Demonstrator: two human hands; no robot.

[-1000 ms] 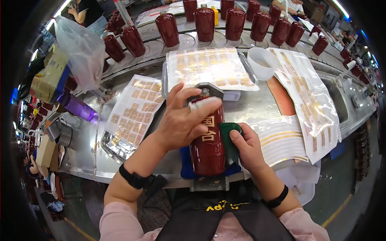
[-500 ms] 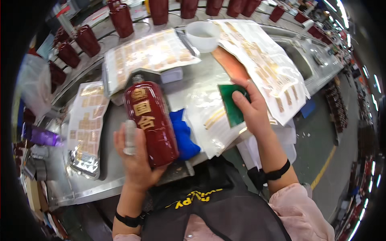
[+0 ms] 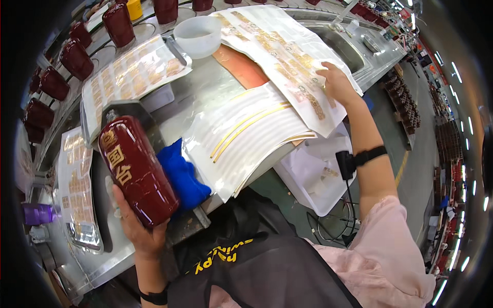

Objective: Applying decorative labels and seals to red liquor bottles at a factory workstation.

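Closest to the worker, the left hand [image 3: 134, 226] grips the base of a dark red bottle [image 3: 133, 169] with gold characters, holding it tilted just above the near edge of the steel bench [image 3: 205, 92], beside a blue cloth [image 3: 182, 174]. Half a second ago the same hand held the bottle in much the same way. The right hand [image 3: 336, 84] has changed more: then it held a green pad near the striped sheets [image 3: 246, 133]; now it has reached farther out and lies flat on a sheet of gold labels [image 3: 282, 51], fingers spread, pad nowhere visible. Beyond sit a white bowl [image 3: 197, 36] and a row of red bottles [image 3: 77, 59].
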